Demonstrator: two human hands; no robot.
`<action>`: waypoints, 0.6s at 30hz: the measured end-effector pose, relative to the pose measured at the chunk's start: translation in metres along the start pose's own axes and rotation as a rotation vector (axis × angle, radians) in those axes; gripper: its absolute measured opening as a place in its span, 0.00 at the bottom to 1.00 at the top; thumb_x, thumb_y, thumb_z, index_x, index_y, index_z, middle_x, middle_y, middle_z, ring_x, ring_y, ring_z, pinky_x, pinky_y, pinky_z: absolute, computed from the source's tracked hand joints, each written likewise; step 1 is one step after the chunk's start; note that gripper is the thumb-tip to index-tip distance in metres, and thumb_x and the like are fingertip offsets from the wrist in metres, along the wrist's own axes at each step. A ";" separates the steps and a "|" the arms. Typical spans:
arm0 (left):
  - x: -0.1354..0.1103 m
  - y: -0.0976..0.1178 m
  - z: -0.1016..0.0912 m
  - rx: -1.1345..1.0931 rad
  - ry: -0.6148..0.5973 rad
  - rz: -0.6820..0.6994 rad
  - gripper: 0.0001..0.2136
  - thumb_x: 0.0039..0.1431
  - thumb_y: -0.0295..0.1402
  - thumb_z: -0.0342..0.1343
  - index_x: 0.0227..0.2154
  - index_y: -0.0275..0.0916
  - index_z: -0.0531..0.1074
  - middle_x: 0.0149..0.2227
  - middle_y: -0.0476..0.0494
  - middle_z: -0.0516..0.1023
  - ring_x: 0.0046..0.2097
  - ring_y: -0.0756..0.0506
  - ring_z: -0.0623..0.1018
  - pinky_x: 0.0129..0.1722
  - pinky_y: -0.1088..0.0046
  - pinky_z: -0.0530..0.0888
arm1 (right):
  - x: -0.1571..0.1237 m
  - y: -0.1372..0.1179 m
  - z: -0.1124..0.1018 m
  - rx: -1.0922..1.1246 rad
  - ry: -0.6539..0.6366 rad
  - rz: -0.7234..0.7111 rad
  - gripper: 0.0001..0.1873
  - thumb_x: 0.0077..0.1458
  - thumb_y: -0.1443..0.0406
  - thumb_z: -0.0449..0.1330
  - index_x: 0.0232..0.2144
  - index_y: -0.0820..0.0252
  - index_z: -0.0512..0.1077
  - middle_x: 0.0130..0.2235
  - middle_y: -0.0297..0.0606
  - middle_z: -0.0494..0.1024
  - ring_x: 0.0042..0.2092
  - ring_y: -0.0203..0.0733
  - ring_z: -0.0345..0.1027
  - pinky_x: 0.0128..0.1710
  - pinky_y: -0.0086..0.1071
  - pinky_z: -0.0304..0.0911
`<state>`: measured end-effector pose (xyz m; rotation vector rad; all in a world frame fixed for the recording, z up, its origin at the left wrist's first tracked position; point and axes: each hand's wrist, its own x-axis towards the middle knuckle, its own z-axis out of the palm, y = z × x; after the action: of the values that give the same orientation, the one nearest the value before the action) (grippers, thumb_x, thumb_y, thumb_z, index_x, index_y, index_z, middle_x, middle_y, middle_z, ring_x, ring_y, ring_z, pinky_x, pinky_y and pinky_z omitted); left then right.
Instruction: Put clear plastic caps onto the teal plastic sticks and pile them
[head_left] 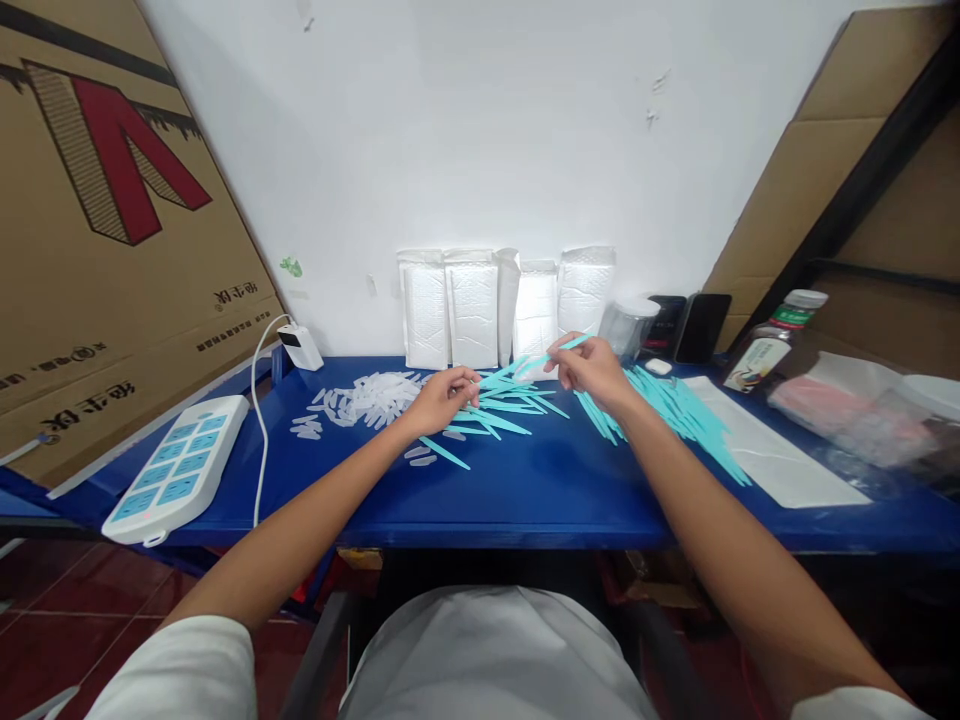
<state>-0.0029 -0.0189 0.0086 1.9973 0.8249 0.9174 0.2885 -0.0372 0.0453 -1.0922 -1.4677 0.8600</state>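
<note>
Right hand [592, 368] - grip pinched shut on 1 teal stick [536, 362], raised off the blue surface [525, 490], long axis pointing left toward the left hand [444, 398]. Left fingers curl on the stick pile [502, 405], the nearer hand to it - hold unclear. Clear caps [371, 393] lie just left.

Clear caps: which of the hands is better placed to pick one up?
Probably left: the left hand lies beside the clear caps, while the right hand is farther off and holds a teal stick.

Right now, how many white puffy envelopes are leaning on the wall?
5 white envelopes stand along the wall: leftmost, second, a narrow middle one, fourth, rightmost. Others may hide behind.
</note>
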 end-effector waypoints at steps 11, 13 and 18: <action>-0.001 0.010 0.009 -0.473 -0.075 -0.154 0.24 0.62 0.54 0.66 0.40 0.38 0.66 0.45 0.31 0.84 0.42 0.40 0.84 0.42 0.62 0.80 | -0.013 -0.002 0.028 0.213 0.004 -0.029 0.17 0.55 0.52 0.70 0.37 0.56 0.74 0.44 0.45 0.86 0.28 0.39 0.75 0.20 0.29 0.59; -0.002 0.010 0.014 -0.477 -0.085 -0.143 0.23 0.61 0.52 0.66 0.40 0.37 0.70 0.47 0.30 0.84 0.43 0.41 0.84 0.43 0.61 0.81 | -0.014 0.000 0.037 0.248 -0.021 -0.031 0.17 0.56 0.51 0.69 0.40 0.56 0.76 0.46 0.45 0.86 0.30 0.40 0.77 0.21 0.29 0.62; -0.004 0.010 0.021 -0.433 -0.025 -0.088 0.22 0.57 0.51 0.70 0.39 0.35 0.76 0.50 0.34 0.82 0.45 0.42 0.82 0.44 0.63 0.81 | -0.018 0.008 0.054 0.337 -0.059 0.018 0.21 0.56 0.49 0.70 0.44 0.55 0.79 0.50 0.45 0.85 0.43 0.46 0.81 0.32 0.32 0.71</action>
<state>0.0144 -0.0354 0.0067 1.5822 0.6304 0.9285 0.2376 -0.0491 0.0229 -0.8350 -1.3030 1.1136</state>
